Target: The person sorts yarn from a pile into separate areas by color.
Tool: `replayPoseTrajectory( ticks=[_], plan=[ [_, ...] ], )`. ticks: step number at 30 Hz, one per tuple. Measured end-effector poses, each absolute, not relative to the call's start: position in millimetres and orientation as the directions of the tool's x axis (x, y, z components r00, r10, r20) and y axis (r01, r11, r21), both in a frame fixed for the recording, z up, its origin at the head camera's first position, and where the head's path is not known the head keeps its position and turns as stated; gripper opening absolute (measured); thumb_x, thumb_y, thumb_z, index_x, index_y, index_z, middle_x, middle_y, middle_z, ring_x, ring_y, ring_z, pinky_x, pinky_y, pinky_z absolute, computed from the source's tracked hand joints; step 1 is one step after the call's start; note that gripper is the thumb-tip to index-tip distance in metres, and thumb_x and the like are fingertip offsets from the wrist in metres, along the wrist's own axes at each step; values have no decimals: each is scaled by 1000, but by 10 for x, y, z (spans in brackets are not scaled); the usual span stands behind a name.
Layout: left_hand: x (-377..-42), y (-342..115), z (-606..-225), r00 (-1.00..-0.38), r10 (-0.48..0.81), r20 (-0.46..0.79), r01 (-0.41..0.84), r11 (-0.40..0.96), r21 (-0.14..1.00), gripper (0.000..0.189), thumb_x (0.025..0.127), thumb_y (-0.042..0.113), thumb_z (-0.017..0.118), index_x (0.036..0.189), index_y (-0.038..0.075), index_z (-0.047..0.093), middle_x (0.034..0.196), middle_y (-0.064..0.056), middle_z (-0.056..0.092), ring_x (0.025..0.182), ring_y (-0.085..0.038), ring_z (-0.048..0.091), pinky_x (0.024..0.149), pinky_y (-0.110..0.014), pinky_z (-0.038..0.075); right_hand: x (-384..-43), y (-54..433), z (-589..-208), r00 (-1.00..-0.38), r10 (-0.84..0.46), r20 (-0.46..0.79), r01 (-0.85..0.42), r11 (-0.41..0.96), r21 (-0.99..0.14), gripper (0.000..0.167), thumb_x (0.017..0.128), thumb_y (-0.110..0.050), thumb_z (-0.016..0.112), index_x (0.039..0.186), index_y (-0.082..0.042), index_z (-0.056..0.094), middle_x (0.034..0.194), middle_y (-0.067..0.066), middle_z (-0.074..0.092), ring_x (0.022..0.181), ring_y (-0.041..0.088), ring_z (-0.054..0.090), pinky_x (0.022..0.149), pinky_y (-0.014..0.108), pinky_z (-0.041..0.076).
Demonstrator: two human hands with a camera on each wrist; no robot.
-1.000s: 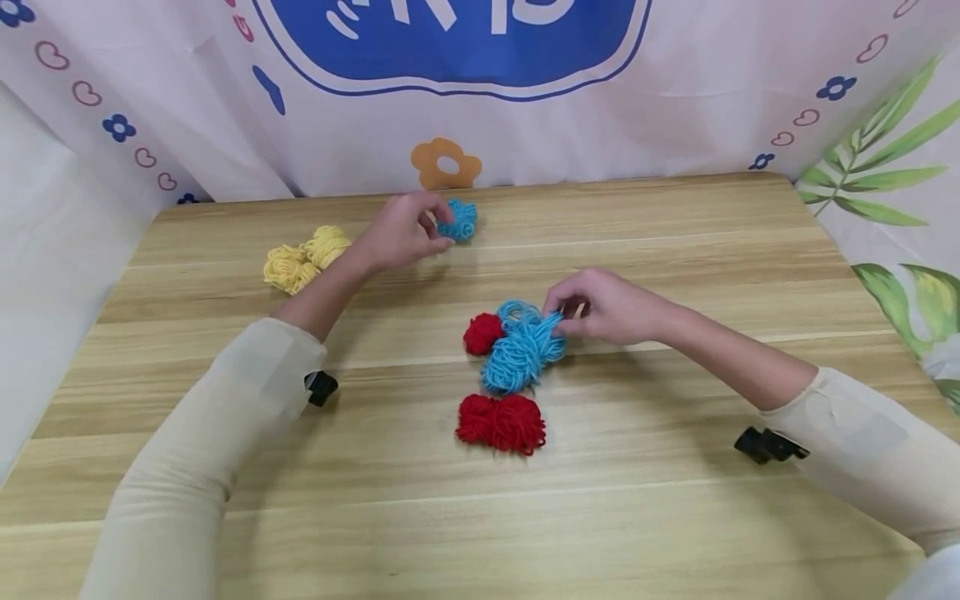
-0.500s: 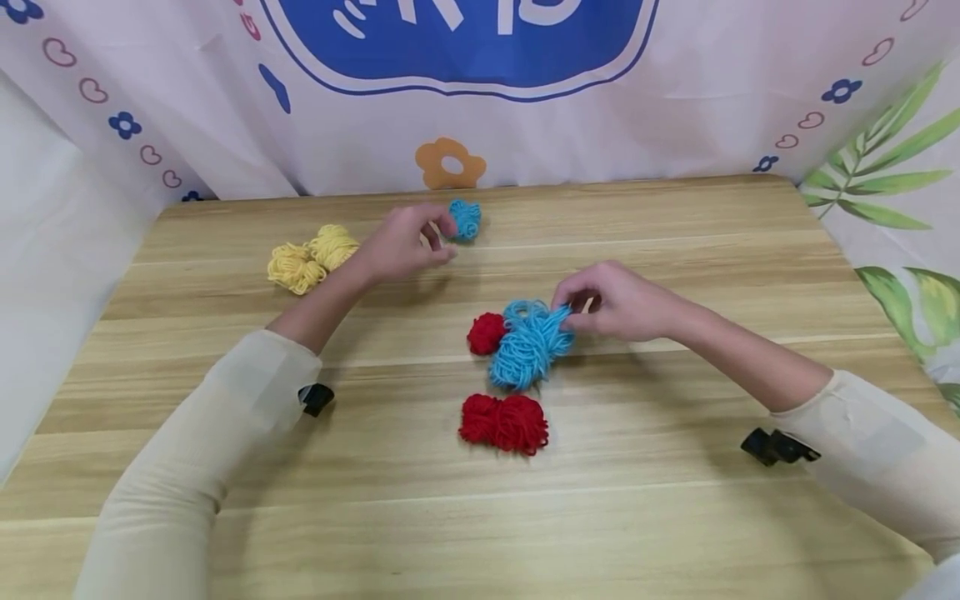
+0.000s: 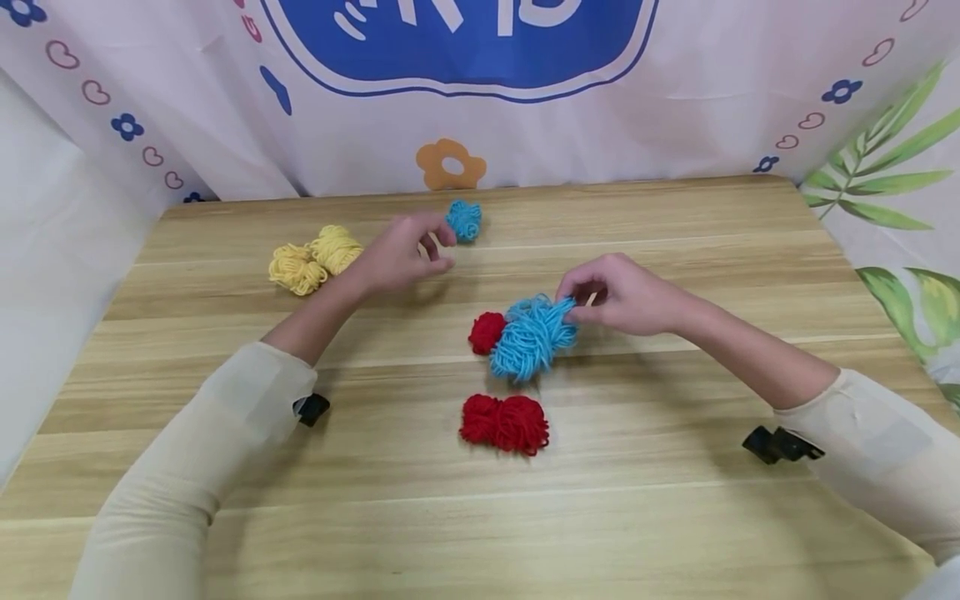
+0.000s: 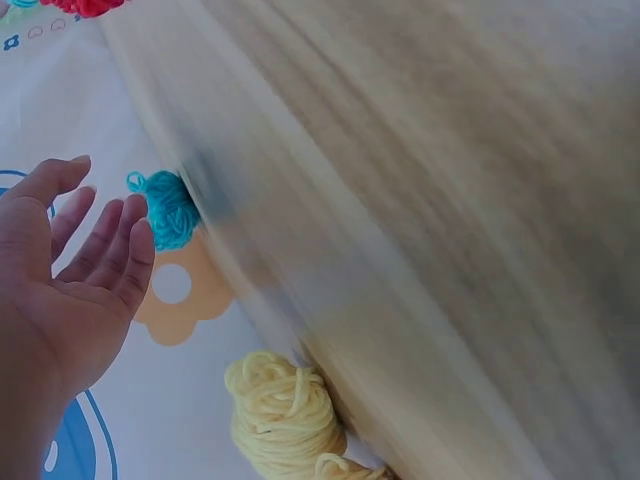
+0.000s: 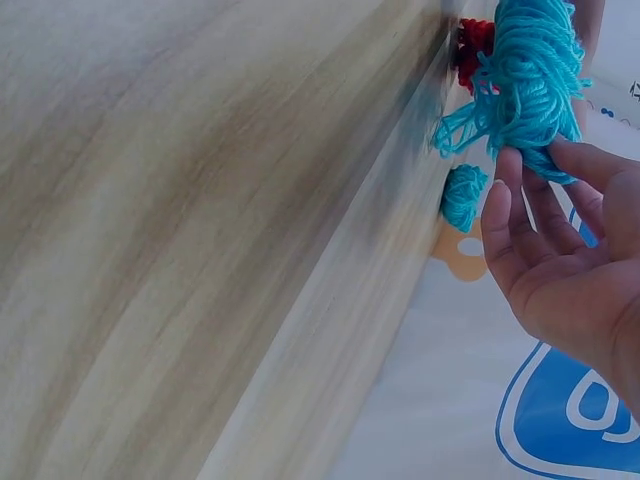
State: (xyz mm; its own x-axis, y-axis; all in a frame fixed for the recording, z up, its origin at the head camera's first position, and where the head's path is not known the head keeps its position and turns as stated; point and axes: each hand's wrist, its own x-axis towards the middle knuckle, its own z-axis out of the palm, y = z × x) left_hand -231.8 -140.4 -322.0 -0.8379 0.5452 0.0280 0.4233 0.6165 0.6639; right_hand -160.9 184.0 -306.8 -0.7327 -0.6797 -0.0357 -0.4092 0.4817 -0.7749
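My right hand (image 3: 626, 296) pinches one end of a large blue yarn bundle (image 3: 527, 342) between thumb and fingers. In the right wrist view the same blue yarn bundle (image 5: 535, 80) hangs from the fingertips, with a few loops loose at its side. Near the back edge, a small blue yarn ball (image 3: 464, 220) sits just beyond the fingertips of my left hand (image 3: 408, 250). That hand holds nothing; in the left wrist view its fingers are relaxed and apart. A small red yarn ball (image 3: 487, 332) lies at the large bundle's left side, partly overlapped by it.
A red yarn bundle (image 3: 505, 423), pinched in the middle, lies nearer the front of the wooden table (image 3: 480, 533). Yellow yarn bundles (image 3: 298, 268) lie at the back left, partly behind the left forearm. A printed cloth (image 3: 600, 137) hangs along the back edge.
My right hand has risen slightly and moved back with the large blue yarn bundle. The left hand has drawn back a little from the small blue yarn ball, which stays at the back.
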Motion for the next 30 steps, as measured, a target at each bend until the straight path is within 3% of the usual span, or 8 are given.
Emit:
replayPoseTrajectory(
  ticks=[21,30],
  plan=[
    [-2205,-1436,-3236,-826,563,38,456,626,632,23,92,4,75,112,-6,67,114,-20,67,94,-31,68,87,-45,58,-1737,1831,-3056,-765,-645,-6,-381,459,-802,7,94,4,71,99,1,75,91,8,74,84,23,68,75,26,59],
    [-2178,-1442,-3221,-820,572,24,455,624,636,24,93,3,75,113,-6,66,114,-20,67,94,-30,67,87,-44,58,-1772,1845,-3046,-785,-620,-3,-376,480,-793,7,95,1,71,101,1,75,90,9,73,79,37,65,68,28,56]
  ],
)
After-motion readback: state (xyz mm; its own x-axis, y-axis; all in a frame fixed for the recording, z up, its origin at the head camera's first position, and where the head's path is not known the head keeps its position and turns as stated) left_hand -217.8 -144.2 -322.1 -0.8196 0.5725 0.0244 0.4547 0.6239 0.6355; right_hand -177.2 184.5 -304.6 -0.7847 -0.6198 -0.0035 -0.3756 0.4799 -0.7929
